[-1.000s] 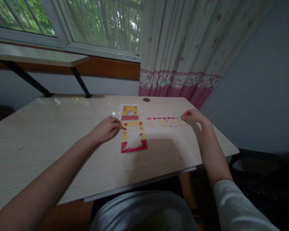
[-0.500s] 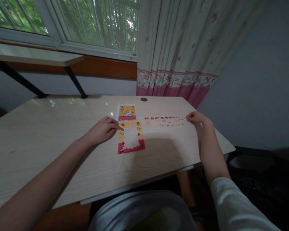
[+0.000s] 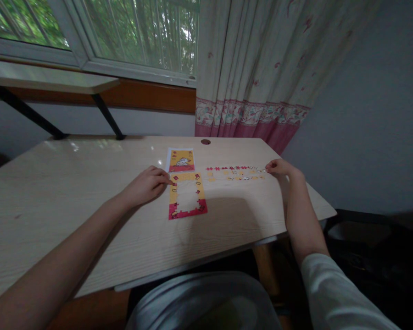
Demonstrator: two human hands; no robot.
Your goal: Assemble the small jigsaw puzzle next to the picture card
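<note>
A jigsaw puzzle border (image 3: 203,201), yellow above and red below, lies on the table with its middle open to the wood. My left hand (image 3: 150,184) rests at its upper left side, forefinger stretched onto the border and the other fingers loosely bent, holding nothing. Just behind the border is a small reference picture (image 3: 181,160) of a white animal on yellow and red. Loose puzzle pieces (image 3: 241,173) in red, yellow and white lie in rows to the right. At the right end of the rows, my right hand (image 3: 280,167) pinches a small whitish puzzle piece, mostly hidden by the fingertips.
The pale wooden table (image 3: 89,229) has a round cable hole (image 3: 205,142) near its back edge. A raised shelf (image 3: 48,79) on black supports stands at back left. A curtain (image 3: 251,68) hangs behind, and a dark chair (image 3: 358,224) stands at right.
Almost nothing differs. Both hands stay in the same places, and the border, picture and loose pieces have not visibly moved.
</note>
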